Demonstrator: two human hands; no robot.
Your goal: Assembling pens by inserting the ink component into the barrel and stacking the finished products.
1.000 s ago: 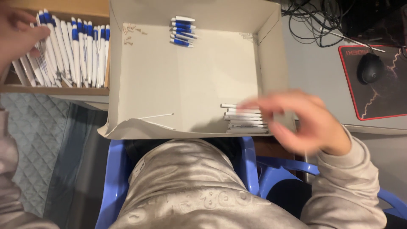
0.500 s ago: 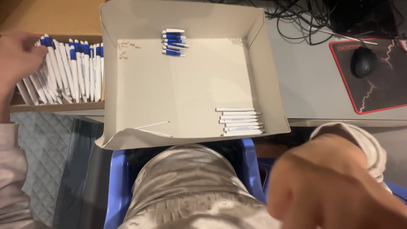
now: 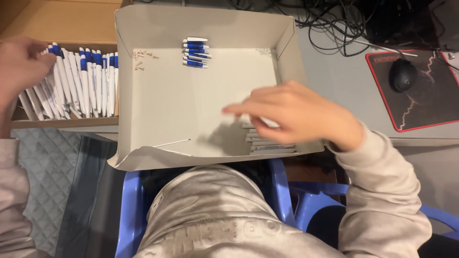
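Note:
My right hand (image 3: 296, 112) hovers low over a stack of white pen barrels (image 3: 272, 145) in the near right corner of a shallow cardboard tray (image 3: 191, 110), fingers stretched to the left. Whether it holds a barrel is hidden by the fingers. At the far left, my left hand (image 3: 19, 67) rests on a row of white-and-blue pens (image 3: 86, 81) standing in a wooden box (image 3: 62, 21); its grip is not visible. A small pile of blue-and-white pen parts (image 3: 196, 52) lies at the tray's far wall.
Tiny metal pieces (image 3: 141, 57) lie in the tray's far left corner, and a thin rod (image 3: 172, 142) near its front edge. A black mouse (image 3: 404, 74) sits on a red-edged pad (image 3: 430, 105) at right, cables (image 3: 330, 24) behind. A blue chair (image 3: 311, 205) is below.
My right hand drew back toward my body, then came forward again over the white barrel stack. My left hand stayed at the pens in the box.

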